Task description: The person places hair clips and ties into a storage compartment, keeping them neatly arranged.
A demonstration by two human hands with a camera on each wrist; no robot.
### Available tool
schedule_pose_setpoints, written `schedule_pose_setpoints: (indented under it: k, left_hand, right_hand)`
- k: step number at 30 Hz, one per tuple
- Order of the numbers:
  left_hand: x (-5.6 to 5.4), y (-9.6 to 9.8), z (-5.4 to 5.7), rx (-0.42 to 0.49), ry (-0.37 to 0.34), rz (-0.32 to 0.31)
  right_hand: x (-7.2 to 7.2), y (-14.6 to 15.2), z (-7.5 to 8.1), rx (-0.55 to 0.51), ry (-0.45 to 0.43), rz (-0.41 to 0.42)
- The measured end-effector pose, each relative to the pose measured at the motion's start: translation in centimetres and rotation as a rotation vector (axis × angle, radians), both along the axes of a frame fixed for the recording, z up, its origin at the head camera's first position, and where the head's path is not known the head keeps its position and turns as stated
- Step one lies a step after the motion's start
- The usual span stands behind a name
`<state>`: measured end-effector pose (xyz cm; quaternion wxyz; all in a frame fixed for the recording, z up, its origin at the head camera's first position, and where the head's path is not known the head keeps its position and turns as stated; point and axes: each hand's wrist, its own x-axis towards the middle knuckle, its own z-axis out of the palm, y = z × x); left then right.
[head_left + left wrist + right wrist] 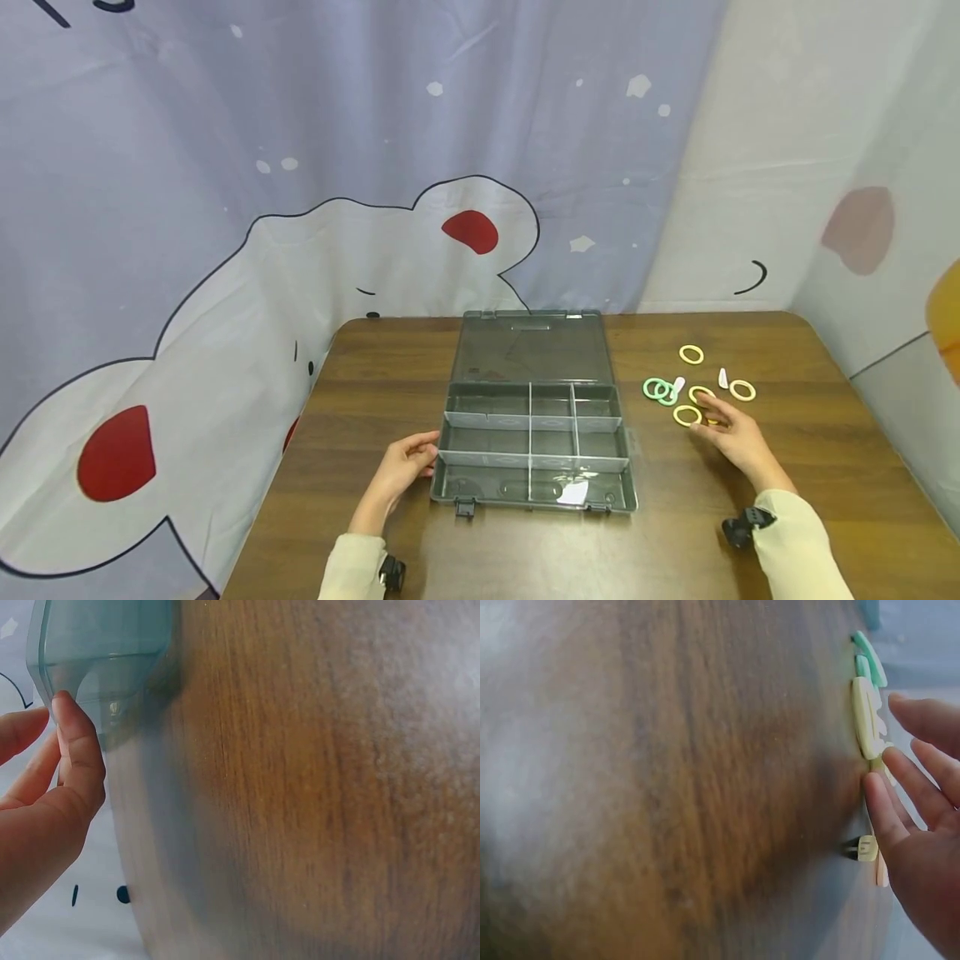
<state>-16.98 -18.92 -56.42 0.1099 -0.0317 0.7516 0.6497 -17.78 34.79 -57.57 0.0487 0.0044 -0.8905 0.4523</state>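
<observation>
A grey see-through compartment box [480,479] lies on the table with its lid [532,350] folded back. At its left side is my left hand [405,462], whose fingertips meet the box's corner wall [112,675] in the left wrist view. My right hand [735,433] reaches over a loose group of rings, fingers spread and slightly bent. A yellow ring [686,416] lies by its thumb, and another yellow ring [696,391] is partly under its forefinger. A small yellow piece [867,848] with two dark slots sits below the hand.
Two overlapping green rings [652,388] lie between box and right hand, beside a small white piece [678,385]. Farther back are a yellow ring [692,347], another white piece [723,378] and a pale yellow ring [742,382]. A printed curtain [585,167] hangs behind the wooden table [375,367].
</observation>
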Motion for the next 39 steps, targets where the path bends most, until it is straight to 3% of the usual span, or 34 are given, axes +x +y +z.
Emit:
schedule_pose_setpoints:
  k: [21, 34, 39]
  left_hand:
    - [0.5, -0.1, 0.1, -0.006, 0.020, 0.024]
    - [0.7, -0.1, 0.4, 0.004, 0.015, -0.011]
    - [0.6, 0.1, 0.9, 0.009, 0.009, -0.018]
  right_hand:
    - [-1.3, -0.7, -1.1, 0.183, 0.124, -0.034]
    - [-1.1, -1.1, -1.2, 0.215, 0.152, -0.079]
    - [-1.0, -1.0, -0.8, 0.174, 0.128, -0.105]
